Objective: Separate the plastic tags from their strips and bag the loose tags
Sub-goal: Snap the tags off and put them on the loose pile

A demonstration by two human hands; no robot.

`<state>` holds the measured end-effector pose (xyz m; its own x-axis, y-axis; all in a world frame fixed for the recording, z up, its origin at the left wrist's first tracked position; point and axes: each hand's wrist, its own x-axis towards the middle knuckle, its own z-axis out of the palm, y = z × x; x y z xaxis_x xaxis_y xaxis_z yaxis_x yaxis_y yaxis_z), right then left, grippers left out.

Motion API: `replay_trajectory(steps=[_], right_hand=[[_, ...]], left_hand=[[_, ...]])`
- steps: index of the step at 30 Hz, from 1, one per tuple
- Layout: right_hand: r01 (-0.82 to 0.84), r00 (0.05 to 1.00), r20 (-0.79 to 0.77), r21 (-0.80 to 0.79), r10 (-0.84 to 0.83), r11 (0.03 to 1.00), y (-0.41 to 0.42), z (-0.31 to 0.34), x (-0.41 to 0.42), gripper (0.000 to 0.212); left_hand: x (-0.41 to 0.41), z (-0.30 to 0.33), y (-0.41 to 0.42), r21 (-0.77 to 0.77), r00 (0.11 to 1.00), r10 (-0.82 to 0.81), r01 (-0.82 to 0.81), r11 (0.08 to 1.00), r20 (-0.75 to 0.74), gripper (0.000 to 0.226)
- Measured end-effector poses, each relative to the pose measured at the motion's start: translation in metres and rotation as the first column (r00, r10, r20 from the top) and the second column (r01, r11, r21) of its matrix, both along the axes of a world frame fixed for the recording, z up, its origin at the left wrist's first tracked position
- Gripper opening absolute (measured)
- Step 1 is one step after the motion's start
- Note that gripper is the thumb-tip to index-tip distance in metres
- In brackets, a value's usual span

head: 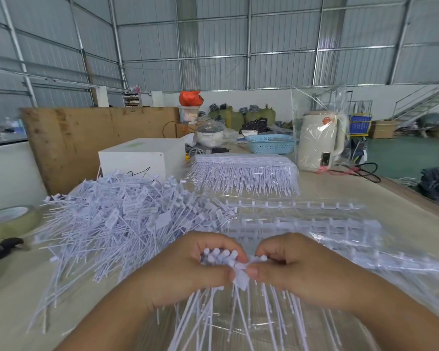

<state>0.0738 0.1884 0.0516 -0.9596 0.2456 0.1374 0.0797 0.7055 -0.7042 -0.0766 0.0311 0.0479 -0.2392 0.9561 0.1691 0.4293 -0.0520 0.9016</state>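
Observation:
My left hand (200, 264) grips a bundle of white plastic tags (219, 257) by their heads, their long tails hanging toward me. Touching it on the right, my right hand (287, 268) pinches a tag (241, 276) still joined to that strip between thumb and fingers. A big heap of loose tags (122, 219) lies on the table to the left. Bare strips (302, 224) lie on clear plastic just beyond my hands. A neat stack of whole tag strips (243, 173) sits farther back.
A tape roll (10, 220) and black scissors handle (0, 249) lie at the left edge. Behind stand a white box (140, 155), a blue basket (270, 144) and a cream kettle (319, 140) with its black cord (360, 171). Plywood (86, 133) walls the table's left.

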Motion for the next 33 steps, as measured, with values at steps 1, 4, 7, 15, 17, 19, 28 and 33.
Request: replay_trajectory(steps=[1,4,7,15,17,19,28,33], right_hand=[[0.002,1.0,0.018,-0.015,-0.001,1.0,0.001,0.002,0.001,0.038],[0.059,0.997,-0.043,-0.051,-0.061,0.997,-0.001,0.005,-0.001,0.037],[0.111,0.966,-0.214,-0.155,-0.143,0.982,-0.008,0.004,-0.006,0.036],[0.297,0.838,-0.461,-0.059,-0.29,0.953,-0.026,-0.002,-0.015,0.032],[0.346,0.814,-0.493,-0.015,-0.308,0.938,-0.03,-0.003,-0.016,0.034],[0.393,0.792,-0.509,0.003,-0.337,0.92,-0.032,-0.003,-0.015,0.034],[0.496,0.688,-0.546,-0.127,-0.478,0.859,-0.022,-0.003,-0.014,0.03],[0.242,0.81,-0.475,-0.262,-0.343,0.934,-0.002,0.005,-0.004,0.029]], left_hand=[[0.0,0.0,0.0,0.012,1.0,0.003,-0.003,1.0,0.014,0.022],[0.001,0.0,0.002,0.074,0.997,-0.006,0.001,0.997,0.074,0.019],[0.003,0.002,0.005,0.165,0.987,0.06,-0.084,0.983,0.147,0.014],[0.015,0.002,0.011,0.246,0.927,0.209,-0.291,0.924,0.311,0.015],[0.02,0.003,0.014,0.246,0.907,0.207,-0.309,0.919,0.367,0.011],[0.023,0.003,0.015,0.239,0.901,0.213,-0.317,0.918,0.377,0.008],[0.027,0.007,0.014,0.225,0.851,0.261,-0.393,0.891,0.455,0.017],[0.025,0.005,0.012,0.214,0.929,0.311,-0.352,0.911,0.202,0.017]])
